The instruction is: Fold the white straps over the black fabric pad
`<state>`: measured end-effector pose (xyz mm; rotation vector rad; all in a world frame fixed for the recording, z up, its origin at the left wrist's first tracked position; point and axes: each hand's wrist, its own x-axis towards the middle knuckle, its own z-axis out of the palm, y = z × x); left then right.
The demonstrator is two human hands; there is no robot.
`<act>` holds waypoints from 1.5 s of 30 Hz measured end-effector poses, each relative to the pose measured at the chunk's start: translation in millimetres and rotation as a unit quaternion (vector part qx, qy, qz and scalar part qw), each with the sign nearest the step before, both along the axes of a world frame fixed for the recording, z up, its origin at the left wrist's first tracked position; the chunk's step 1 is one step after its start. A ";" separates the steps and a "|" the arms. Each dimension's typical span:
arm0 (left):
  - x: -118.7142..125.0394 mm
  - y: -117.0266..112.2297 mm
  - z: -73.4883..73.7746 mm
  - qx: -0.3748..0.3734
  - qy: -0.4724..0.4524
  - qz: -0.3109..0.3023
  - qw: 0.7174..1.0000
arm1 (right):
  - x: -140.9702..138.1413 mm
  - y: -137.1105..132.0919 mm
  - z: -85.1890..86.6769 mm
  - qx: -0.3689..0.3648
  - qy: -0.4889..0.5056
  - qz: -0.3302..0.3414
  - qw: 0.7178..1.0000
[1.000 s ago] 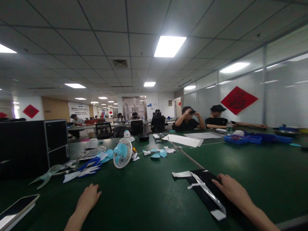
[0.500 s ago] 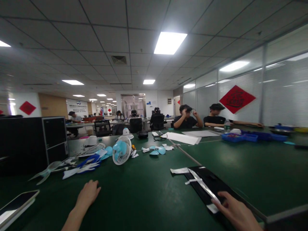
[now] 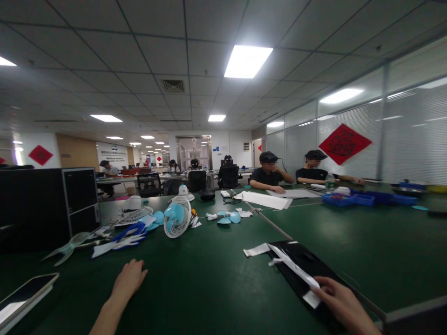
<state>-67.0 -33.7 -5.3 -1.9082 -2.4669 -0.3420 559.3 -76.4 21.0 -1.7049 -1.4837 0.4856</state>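
One black mat [image 3: 307, 267] lies on the green surface [image 3: 216, 279], with one white strip [image 3: 291, 266] along it and one paper scrap [image 3: 256, 250] at its far left corner; left of the mat are one small fan [image 3: 177, 216] and, nearer, one phone [image 3: 24, 295]. The right hand [image 3: 344, 304] has its fingers [image 3: 324, 288] pressed together, pinching the strip's near end over the mat; the left hand [image 3: 128, 279] rests left of the mat, fingers [image 3: 138, 267] loosely curled on the surface, holding nothing. Beyond the mat hangs one red diamond sign [image 3: 344, 143], its writing unreadable.
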 end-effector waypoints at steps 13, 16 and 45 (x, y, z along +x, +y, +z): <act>-0.9 1.7 -1.9 -0.002 0.005 0.014 1.000 | -61.8 17.5 66.5 0.205 0.017 -0.011 0.979; 1.1 0.0 -0.1 -0.001 0.000 0.013 1.000 | -73.6 53.8 75.3 0.253 -0.055 -0.030 0.966; 0.6 2.1 -1.4 -0.001 0.004 0.003 1.000 | 7.2 107.3 24.1 0.075 -0.365 -0.020 0.928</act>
